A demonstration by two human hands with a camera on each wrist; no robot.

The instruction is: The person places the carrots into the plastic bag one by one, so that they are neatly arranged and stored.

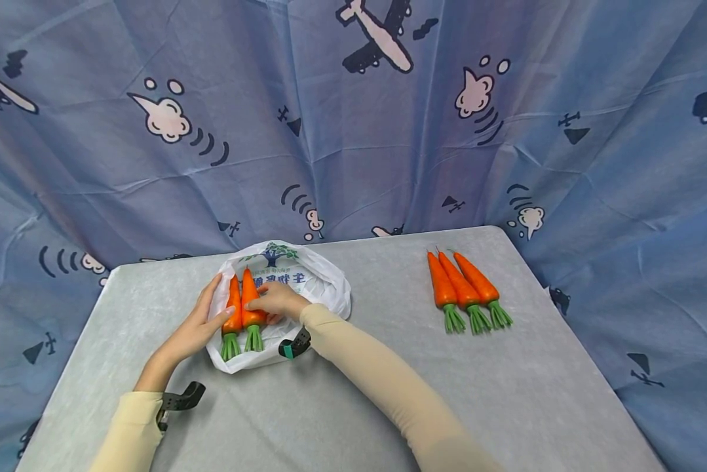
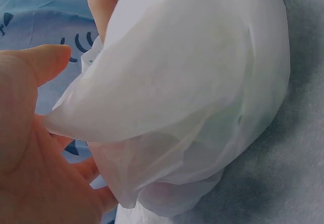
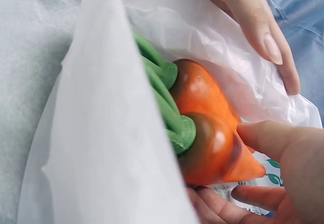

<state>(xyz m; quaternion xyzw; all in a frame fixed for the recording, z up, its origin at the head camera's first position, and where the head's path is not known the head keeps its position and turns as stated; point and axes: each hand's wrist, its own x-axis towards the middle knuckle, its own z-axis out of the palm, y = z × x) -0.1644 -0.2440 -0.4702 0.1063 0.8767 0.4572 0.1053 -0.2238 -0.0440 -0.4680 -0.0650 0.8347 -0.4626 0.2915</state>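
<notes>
Two orange carrots (image 1: pixel 231 314) with green stems lie side by side in a white plastic bag (image 1: pixel 329 292) with printed writing and a tree. My right hand (image 1: pixel 278 300) reaches into the bag and holds the right-hand carrot (image 3: pixel 207 148), thumb on its side and fingers curled beneath it. At the bag's left rim is my left hand (image 1: pixel 200 328), its fingers extended along the plastic and its thumb over the left carrot in the head view. The left wrist view has the left hand's (image 2: pixel 45 148) fingers partly hidden behind the white plastic.
Three more carrots (image 1: pixel 460 288) lie together on the grey table (image 1: pixel 388 367), to the right of the bag, stems toward the front. A blue patterned curtain (image 1: pixel 353 131) hangs behind the table and at its sides. Each wrist wears a black strap (image 1: pixel 183 398).
</notes>
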